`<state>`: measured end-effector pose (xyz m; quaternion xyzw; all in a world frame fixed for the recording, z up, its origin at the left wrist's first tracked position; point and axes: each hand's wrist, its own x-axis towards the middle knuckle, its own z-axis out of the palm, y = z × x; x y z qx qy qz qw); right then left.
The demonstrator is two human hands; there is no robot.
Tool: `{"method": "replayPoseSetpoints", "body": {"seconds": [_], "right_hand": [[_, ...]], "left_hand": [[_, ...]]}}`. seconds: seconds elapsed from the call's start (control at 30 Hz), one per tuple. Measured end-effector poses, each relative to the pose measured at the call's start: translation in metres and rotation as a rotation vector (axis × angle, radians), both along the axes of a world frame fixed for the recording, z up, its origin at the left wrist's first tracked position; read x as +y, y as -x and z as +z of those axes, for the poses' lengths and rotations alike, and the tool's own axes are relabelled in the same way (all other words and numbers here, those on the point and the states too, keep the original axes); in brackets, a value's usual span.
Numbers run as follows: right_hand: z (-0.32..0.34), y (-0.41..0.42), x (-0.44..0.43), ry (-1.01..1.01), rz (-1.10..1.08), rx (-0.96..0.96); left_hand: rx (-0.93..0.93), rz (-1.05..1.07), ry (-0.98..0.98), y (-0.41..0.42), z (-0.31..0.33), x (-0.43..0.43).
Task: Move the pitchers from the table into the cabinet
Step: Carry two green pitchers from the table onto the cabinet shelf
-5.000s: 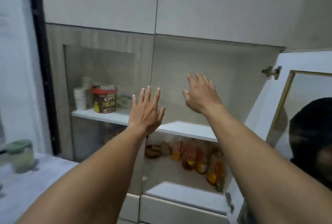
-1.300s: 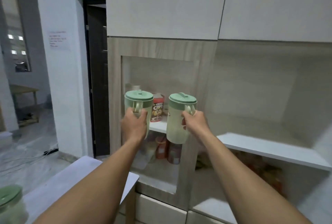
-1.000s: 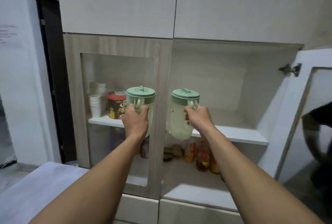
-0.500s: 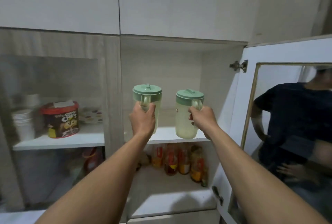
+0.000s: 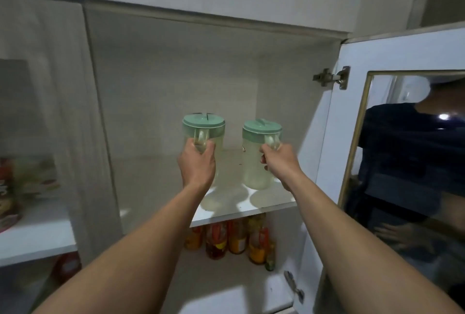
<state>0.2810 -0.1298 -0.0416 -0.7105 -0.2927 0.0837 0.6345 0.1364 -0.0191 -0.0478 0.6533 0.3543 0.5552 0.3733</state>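
L hand (image 5: 197, 166) is wrapped round the handle of the left pitcher (image 5: 204, 137); R hand (image 5: 279, 162) is wrapped round the handle of the right pitcher (image 5: 259, 155). Both fists closed tight, arms stretched fwd into the open cabinet (image 5: 176, 87). Both pitchers are pale, see-through, w/ green lids, upright, side by side but apart, a clear gap between them. They're over the white shelf (image 5: 251, 206) in the upper compartment. Shadows of the two sit on the shelf just under them; right pitcher's base looks raised a little off the board, left pitcher's base is hidden behind L hand and wrist, so can't tell if it touches. Below the shelf, a row of bottles (image 5: 234, 240) w/ orange and red contents stands in the lower compartment. Cabinet door (image 5: 334, 137) hangs open at right, hinge (image 5: 331, 78) near its top, and its glass panel (image 5: 415, 162) reflects a person in a dark shirt. At far left, behind glass, a blurred container (image 5: 6, 195) w/ red print on another shelf.
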Motion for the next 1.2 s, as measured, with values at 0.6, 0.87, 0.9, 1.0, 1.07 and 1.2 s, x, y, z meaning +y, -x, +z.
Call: {"method": "replayPoseSetpoints", "body": {"seconds": [0.6, 0.87, 0.9, 1.0, 1.07, 1.2], "right_hand": [[-0.085, -0.224, 0.206, 0.047, 0.033, 0.086], [-0.094, -0.277, 0.259, 0.067, 0.071, 0.077], [-0.095, -0.283, 0.265, 0.070, 0.075, 0.079], [-0.094, -0.296, 0.279, 0.083, 0.082, 0.070], [-0.094, -0.304, 0.288, 0.093, 0.092, 0.073], [-0.095, -0.317, 0.303, 0.123, 0.107, 0.048]], "left_hand": [[0.098, 0.122, 0.021, -0.217, -0.083, 0.179], [0.055, 0.088, 0.022, -0.277, -0.101, 0.225], [0.049, 0.082, 0.035, -0.284, -0.101, 0.230], [0.040, 0.061, 0.064, -0.300, -0.099, 0.244], [0.052, 0.056, 0.074, -0.306, -0.097, 0.251], [0.070, 0.058, 0.083, -0.316, -0.096, 0.263]]}}
